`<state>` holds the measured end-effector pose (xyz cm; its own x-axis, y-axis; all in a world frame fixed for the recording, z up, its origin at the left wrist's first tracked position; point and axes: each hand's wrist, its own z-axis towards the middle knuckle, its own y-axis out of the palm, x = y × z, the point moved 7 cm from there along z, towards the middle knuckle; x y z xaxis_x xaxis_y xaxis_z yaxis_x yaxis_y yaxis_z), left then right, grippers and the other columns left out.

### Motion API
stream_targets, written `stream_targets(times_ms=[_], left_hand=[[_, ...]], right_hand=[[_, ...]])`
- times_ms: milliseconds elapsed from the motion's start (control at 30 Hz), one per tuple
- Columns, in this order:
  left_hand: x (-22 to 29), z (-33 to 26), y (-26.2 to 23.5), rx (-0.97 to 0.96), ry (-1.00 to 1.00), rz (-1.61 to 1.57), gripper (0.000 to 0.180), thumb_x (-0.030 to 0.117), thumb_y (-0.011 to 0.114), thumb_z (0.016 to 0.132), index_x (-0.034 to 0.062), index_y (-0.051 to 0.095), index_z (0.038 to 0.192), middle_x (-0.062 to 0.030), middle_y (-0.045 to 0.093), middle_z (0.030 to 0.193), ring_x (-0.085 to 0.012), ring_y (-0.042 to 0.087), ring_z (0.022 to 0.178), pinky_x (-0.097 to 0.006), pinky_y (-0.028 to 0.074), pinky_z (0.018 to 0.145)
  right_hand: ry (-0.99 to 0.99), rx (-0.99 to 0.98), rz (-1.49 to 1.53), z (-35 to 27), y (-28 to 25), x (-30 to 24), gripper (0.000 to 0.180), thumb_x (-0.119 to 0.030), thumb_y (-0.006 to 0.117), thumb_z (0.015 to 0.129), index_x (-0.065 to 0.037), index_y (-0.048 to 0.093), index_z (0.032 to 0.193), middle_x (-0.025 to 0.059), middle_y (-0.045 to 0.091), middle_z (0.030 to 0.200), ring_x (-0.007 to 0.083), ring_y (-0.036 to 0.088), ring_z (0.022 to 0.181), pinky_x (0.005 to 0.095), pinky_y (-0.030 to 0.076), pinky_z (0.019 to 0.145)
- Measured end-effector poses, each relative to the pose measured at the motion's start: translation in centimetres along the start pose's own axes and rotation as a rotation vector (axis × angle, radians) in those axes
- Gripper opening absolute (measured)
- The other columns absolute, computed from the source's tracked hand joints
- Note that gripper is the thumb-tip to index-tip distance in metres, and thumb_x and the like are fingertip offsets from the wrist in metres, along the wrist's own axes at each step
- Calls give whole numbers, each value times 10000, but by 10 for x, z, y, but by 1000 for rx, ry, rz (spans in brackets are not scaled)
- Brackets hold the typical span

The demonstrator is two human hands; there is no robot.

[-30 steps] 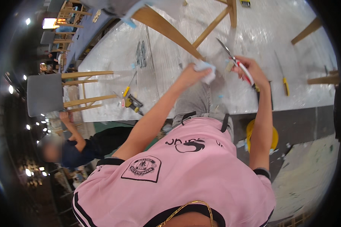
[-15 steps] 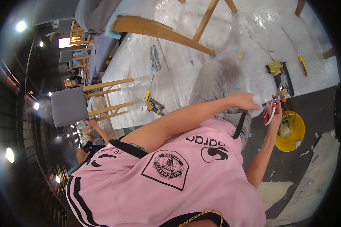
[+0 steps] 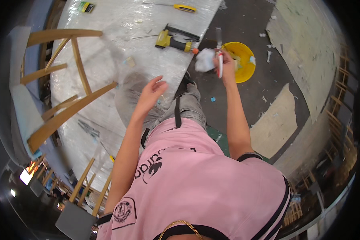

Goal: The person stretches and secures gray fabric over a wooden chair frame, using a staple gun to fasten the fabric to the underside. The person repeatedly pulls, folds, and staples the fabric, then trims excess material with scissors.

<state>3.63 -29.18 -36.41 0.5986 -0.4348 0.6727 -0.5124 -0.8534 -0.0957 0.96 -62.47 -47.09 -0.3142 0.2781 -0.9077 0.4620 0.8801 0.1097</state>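
Scissors [image 3: 220, 63] with red and white handles are in my right hand [image 3: 228, 69], their blades pointing away from me. Close by their left side is a blurred white wad of fluffy stuffing [image 3: 205, 60]; whether my right hand also grips it, I cannot tell. My left hand [image 3: 151, 95] is empty, fingers apart, above my left leg. Just right of the scissors stands a yellow bucket [image 3: 250, 74] with pale scraps inside. A yellow and black nail gun [image 3: 174, 42] lies on the plastic-wrapped work surface ahead.
An upturned chair frame with wooden legs [image 3: 82, 66] occupies the left. A yellow-handled tool [image 3: 185, 8] lies at the far side, grey staple strips [image 3: 88, 129] to the left. Pale sheet material [image 3: 277, 122] and scraps cover the dark floor at right.
My left hand has let go of the white stuffing and moved left. The stuffing is now beside the scissors, near the bucket. The whole view has turned.
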Motion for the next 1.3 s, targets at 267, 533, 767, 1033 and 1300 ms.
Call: stream_targets(times_ms=[267,533,767,1033,1300], left_hand=[[1,-40,-71,216,13,-238,479,357,636,1036,71,590,1417,-109,689,1318,-179,669,1137,-334,515,966],[45,-174,-186,848,533,-708,423,307,551,1076,67,575,1424,-88,672,1323,-204,655,1127,-402,518,999],[123,-272,-227,1052,980,-1011,315,280,571,1064,91,636,1307,-43,696,1261,-182,632,1085,-382,498,997],[121,-289,-241,1259,873,-1045,246,273,707,992,70,713,1132,-28,746,1079,-142,656,901,-341,549,834],[123,-294,-248,1278,771,-863,283,271,731,972,23,718,1108,-84,744,983,-142,653,749,-354,566,749]], right_hand=[[454,913,-831,-1,-206,42,434,-373,696,906,-174,699,1292,140,715,1267,395,671,1156,512,535,974],[-97,463,-149,38,-141,92,339,-176,570,1032,-50,614,1343,128,714,1125,238,715,926,365,589,754],[27,20,-92,21,86,52,540,-149,779,934,-43,555,1414,42,676,866,81,586,603,223,438,462],[-115,-233,-235,29,143,-19,523,-173,745,967,-39,549,1433,14,619,809,61,543,617,234,417,508],[-68,-77,-200,39,102,-46,485,-109,754,929,-39,583,1378,22,636,837,71,566,611,231,465,489]])
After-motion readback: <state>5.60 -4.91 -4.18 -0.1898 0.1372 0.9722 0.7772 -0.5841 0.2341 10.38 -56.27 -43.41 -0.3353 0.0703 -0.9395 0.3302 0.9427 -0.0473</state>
